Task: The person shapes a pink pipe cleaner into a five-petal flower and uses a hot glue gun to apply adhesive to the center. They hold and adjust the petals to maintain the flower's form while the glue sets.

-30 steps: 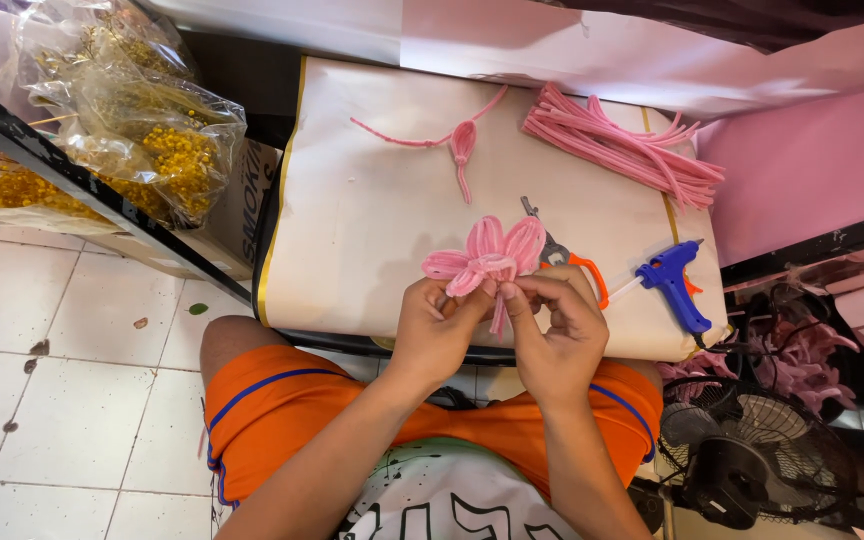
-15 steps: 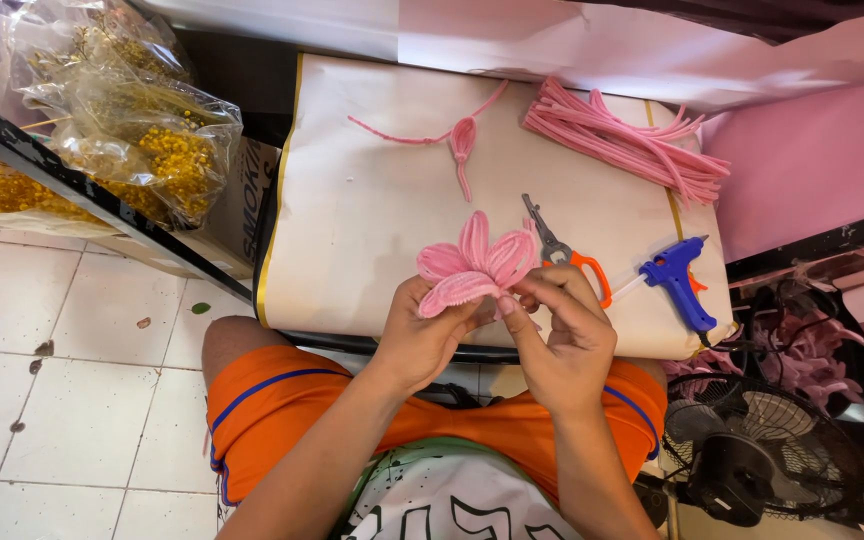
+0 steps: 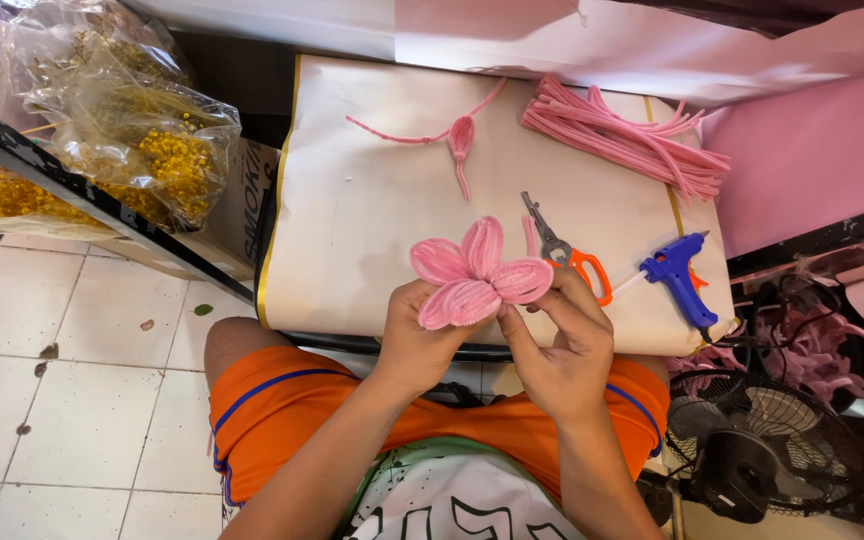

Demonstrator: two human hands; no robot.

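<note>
Both my hands hold a pink pipe-cleaner flower (image 3: pixel 477 274) with several looped petals over the near edge of a cream work board (image 3: pixel 372 220). My left hand (image 3: pixel 422 340) grips it from below at the left. My right hand (image 3: pixel 562 335) pinches a petal on the right side. On the board lie a single pink petal loop with long loose ends (image 3: pixel 460 140), a bundle of pink pipe cleaners (image 3: pixel 627 140), orange-handled scissors (image 3: pixel 567 252) and a blue glue gun (image 3: pixel 682 278).
Bags of yellow dried flowers (image 3: pixel 142 150) sit on a dark shelf at the left. A black fan (image 3: pixel 767 450) and pink fabric pieces (image 3: pixel 812 360) are at the right. Pink paper (image 3: pixel 812 150) covers the right side. White tiled floor (image 3: pixel 62 400) lies below left.
The flower has been turned and lowered a little in my hands, with its petals now spread wider. My right hand has shifted onto the right petal.
</note>
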